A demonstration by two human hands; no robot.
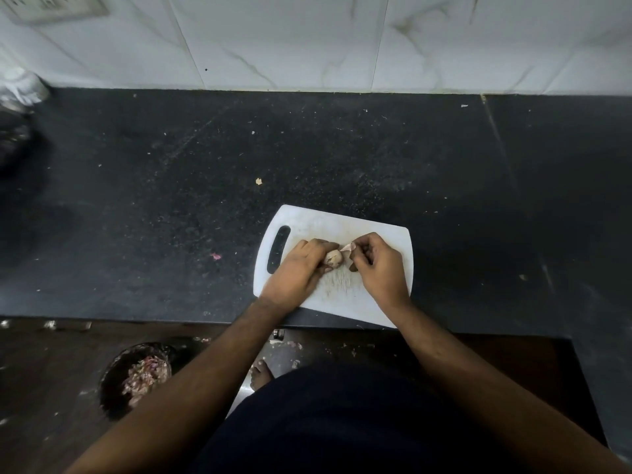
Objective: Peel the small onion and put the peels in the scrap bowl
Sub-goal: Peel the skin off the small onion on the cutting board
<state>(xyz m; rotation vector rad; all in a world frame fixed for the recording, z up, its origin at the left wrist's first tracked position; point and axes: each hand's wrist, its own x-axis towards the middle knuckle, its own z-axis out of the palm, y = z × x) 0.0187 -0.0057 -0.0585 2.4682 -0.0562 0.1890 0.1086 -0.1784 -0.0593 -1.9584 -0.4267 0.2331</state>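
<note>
A small pale onion sits between my hands over the white cutting board. My left hand grips the onion from the left, its fingers curled round it. My right hand pinches a strip of papery peel that stands up from the onion's right side. A dark scrap bowl with pinkish peels in it stands on the floor at the lower left, below the counter edge.
The board lies near the front edge of a black speckled counter against a white tiled wall. Small peel scraps dot the counter. A blurred dark object sits at the far left. A bare foot shows on the floor.
</note>
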